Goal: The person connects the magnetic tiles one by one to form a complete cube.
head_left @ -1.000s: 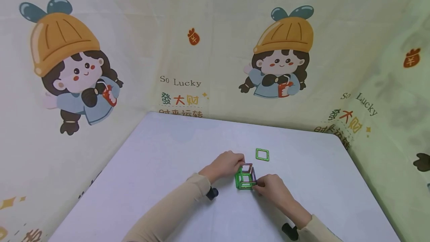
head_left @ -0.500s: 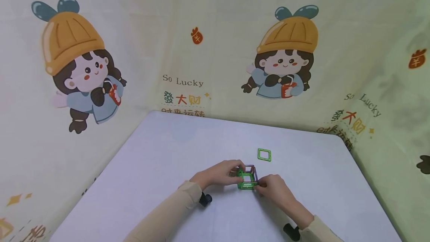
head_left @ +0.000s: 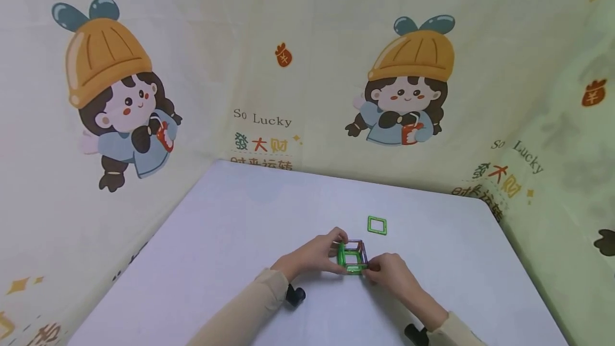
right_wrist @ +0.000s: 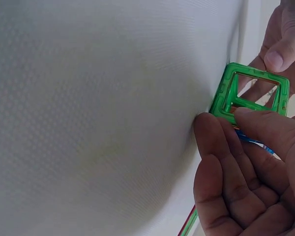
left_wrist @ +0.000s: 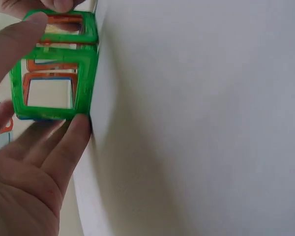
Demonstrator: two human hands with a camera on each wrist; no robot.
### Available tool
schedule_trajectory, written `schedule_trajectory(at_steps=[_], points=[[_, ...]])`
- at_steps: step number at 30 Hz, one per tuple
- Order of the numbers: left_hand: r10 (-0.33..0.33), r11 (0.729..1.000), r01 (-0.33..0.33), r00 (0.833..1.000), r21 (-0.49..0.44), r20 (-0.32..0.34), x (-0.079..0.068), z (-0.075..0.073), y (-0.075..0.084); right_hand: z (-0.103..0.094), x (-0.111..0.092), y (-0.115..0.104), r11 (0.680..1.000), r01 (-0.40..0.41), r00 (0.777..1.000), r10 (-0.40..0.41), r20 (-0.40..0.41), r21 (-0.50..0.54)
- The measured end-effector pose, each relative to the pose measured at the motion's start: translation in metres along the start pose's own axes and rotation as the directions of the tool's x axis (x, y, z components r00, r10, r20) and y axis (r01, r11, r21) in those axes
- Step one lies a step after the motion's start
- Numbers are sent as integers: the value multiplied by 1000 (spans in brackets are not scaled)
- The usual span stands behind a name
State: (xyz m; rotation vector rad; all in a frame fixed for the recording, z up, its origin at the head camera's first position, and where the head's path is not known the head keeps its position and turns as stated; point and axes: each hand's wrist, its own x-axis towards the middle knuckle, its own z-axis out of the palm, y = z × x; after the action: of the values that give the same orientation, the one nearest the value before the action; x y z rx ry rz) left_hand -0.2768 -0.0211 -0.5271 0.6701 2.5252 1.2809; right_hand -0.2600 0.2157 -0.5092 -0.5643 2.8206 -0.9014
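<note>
A small open cube of magnetic tiles (head_left: 341, 254) stands on the white table, with green, orange-red and blue-purple square frames. My left hand (head_left: 312, 255) holds its left side; the thumb reaches the near corner and the fingers the far one. In the left wrist view the fingertips of that hand (left_wrist: 27, 184) press against a green frame's edge. My right hand (head_left: 391, 271) pinches the near right corner. Close up in the right wrist view, the right thumb (right_wrist: 265, 125) lies on the lower edge of the near green tile (right_wrist: 227, 81), with curled fingers behind it.
One loose green square tile (head_left: 377, 225) lies flat beyond the cube, slightly to the right. Black wrist cameras (head_left: 295, 296) hang under both sleeves. A cloth backdrop (head_left: 317, 95) with cartoon figures rises behind the white table (head_left: 259, 207) and along its sides.
My left hand has come from the cube's far left corner down to its left side, the thumb now at the near corner. My right hand keeps its grip. The head view shifts slightly.
</note>
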Motion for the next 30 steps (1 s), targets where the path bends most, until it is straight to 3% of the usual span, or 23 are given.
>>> schedule_trajectory(at_steps=[3, 10, 13, 16, 18, 24, 30], points=[[-47, 999, 46, 998, -13, -40, -3, 6, -1, 2, -2, 1, 1000, 30, 1000, -30, -5, -2], [-97, 967, 117, 991, 227, -96, -5, 0, -11, 9, 9, -4, 999, 39, 999, -39, -4, -24], [-118, 962, 136, 989, 237, -89, -2, -3, -16, 3, 14, 0, 998, 67, 995, -66, 72, -3], [-144, 958, 154, 988, 243, -62, 1, -3, -18, -10, 21, 11, 993, 114, 976, -118, 185, 33], [-158, 952, 165, 986, 257, -50, 2, -2, -17, -20, 31, 20, 992, 118, 969, -126, 212, 48], [-183, 935, 189, 982, 300, -51, 6, 0, -14, -33, 80, 54, 991, 77, 997, -75, 23, -114], [-165, 939, 167, 986, 299, -32, 13, 1, -7, -43, 111, 73, 952, 113, 994, -107, 37, -284]])
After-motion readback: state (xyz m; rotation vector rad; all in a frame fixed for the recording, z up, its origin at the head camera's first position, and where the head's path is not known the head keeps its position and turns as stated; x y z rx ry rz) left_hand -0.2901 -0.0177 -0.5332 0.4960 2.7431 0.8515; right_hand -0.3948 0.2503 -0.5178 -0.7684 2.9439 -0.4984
